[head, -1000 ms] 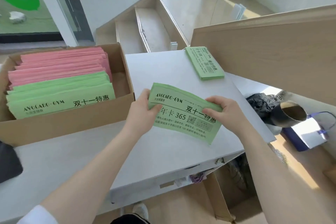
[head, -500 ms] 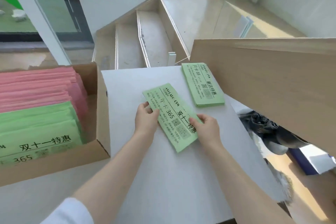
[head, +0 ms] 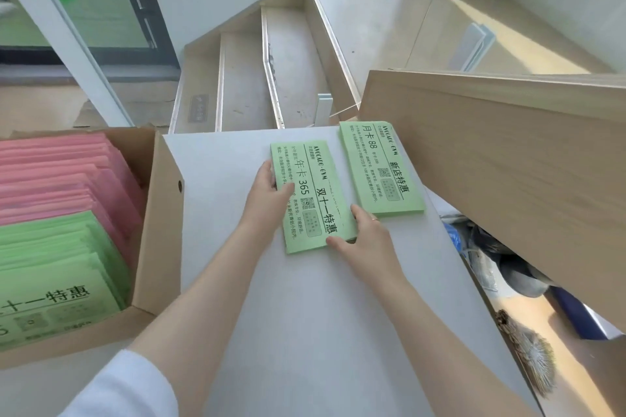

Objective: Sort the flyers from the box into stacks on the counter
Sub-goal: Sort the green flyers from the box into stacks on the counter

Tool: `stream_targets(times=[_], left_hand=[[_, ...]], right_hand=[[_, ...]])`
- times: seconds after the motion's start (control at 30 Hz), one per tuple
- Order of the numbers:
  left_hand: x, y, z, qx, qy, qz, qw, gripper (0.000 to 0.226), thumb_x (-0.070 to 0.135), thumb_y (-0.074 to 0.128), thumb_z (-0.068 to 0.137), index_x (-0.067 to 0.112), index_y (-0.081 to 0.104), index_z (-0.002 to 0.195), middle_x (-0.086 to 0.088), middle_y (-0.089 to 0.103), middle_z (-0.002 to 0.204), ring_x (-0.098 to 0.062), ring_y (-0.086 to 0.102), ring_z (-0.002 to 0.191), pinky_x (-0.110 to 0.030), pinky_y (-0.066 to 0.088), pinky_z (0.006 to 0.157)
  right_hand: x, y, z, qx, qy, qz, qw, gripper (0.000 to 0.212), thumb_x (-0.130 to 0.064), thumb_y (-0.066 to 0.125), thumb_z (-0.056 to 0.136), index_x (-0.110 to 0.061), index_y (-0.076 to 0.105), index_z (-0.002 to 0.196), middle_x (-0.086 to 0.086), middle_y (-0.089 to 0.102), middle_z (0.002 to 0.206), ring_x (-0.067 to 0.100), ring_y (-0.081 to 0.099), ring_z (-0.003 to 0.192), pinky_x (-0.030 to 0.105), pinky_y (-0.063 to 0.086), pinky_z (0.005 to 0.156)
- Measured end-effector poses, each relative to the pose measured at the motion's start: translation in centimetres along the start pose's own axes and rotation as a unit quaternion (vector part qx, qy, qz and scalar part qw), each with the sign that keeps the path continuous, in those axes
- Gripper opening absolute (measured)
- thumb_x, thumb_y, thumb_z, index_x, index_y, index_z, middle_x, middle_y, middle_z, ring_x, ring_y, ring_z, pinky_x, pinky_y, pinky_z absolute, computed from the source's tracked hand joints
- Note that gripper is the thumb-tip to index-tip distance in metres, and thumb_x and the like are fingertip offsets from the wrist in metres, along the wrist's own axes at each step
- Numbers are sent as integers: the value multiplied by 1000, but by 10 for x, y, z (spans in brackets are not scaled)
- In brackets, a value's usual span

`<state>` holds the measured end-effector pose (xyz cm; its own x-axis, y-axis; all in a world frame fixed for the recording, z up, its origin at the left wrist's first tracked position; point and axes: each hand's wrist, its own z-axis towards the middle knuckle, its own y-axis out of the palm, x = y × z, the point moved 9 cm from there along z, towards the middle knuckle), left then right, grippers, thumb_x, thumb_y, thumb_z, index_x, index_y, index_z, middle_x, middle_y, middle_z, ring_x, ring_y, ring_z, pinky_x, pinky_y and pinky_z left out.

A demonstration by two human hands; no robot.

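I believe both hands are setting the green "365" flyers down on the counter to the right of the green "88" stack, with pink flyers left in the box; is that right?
Not quite: the head view shows the "365" flyers lying to the left of the "88" stack, not the right. The rest holds: the left hand and right hand are both on them on the counter, and pink flyers remain in the box.

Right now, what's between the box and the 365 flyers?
Head view: bare counter, plus the left hand at the edge of the 365 flyers, right of the box.
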<state>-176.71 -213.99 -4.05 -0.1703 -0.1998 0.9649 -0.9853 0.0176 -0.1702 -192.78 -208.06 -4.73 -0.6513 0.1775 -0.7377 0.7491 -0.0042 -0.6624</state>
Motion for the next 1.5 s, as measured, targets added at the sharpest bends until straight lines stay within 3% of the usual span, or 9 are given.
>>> stream_targets(times=[0.1, 0.23, 0.4, 0.73, 1.03, 1.17, 1.3, 1.37, 1.5], left_hand=[[-12, 1, -38, -43, -1, 124, 991, 67, 20, 58, 90, 16, 20, 146, 3, 32, 148, -1, 29, 125, -17, 26, 100], [-44, 8, -55, -90, 10, 377, 922, 96, 42, 65, 80, 15, 2, 148, -1, 2, 157, -17, -4, 144, -32, -1, 117], [-31, 6, -39, -48, 79, 386, 918, 78, 35, 63, 84, 13, 21, 146, -3, 21, 154, -17, 13, 142, -29, 9, 115], [-15, 3, -8, 7, 93, 434, 896, 56, 34, 55, 89, 18, 36, 140, 2, 35, 146, -20, 27, 133, -32, 22, 104], [-17, 6, -2, 16, 88, 423, 902, 59, 35, 56, 88, 22, 34, 141, 5, 32, 149, -18, 25, 135, -32, 20, 104], [-11, 4, -21, -10, 84, 396, 915, 65, 33, 59, 88, 18, 29, 144, -4, 19, 154, -22, 22, 138, -34, 21, 110], [31, -18, -72, 11, 175, 292, 940, 37, 22, 58, 88, 18, 55, 125, 9, 48, 132, -8, 51, 109, -20, 38, 95], [57, -42, -104, 57, 223, 288, 930, 28, 26, 56, 87, 23, 59, 114, 19, 51, 112, 1, 54, 83, -25, 48, 77], [96, -108, -152, 142, 302, 325, 885, 29, 32, 45, 82, 20, 63, 103, 15, 59, 96, 0, 50, 65, -25, 48, 57]], right_hand=[[0, 0, -6, -16, -18, -59, 998, 51, -28, 74, 75, -17, 51, 119, -6, 51, 114, 13, 50, 108, 20, 39, 81], [-1, 0, -10, -13, -29, -208, 978, 43, -33, 66, 80, -15, 49, 115, -3, 52, 122, 20, 49, 112, 31, 44, 78], [-16, 3, -4, -3, -28, -247, 969, 32, -31, 58, 88, -14, 49, 114, 1, 54, 118, 23, 53, 108, 33, 45, 75], [-28, 14, 34, 6, -7, -316, 949, 18, -18, 48, 94, -9, 46, 110, 7, 55, 116, 29, 60, 100, 31, 37, 66], [-37, 0, 27, -14, -47, -310, 949, 35, -35, 46, 94, -12, 44, 121, 8, 36, 145, 27, 55, 113, 34, 45, 79], [-55, -5, 22, -6, -104, -241, 965, 35, -32, 48, 94, -14, 49, 123, -1, 44, 138, 22, 53, 114, 34, 44, 81], [-90, 16, 23, -65, -167, -93, 979, 24, -24, 54, 91, -14, 60, 112, -2, 56, 123, 20, 60, 91, 32, 45, 85], [-119, 26, 15, -75, -197, -10, 977, 17, -17, 55, 90, -14, 64, 103, -1, 62, 111, 21, 63, 78, 38, 47, 86], [-180, 47, -17, -95, -275, 66, 955, 18, -8, 53, 89, -16, 64, 101, -5, 66, 99, 15, 64, 74, 28, 49, 78]])
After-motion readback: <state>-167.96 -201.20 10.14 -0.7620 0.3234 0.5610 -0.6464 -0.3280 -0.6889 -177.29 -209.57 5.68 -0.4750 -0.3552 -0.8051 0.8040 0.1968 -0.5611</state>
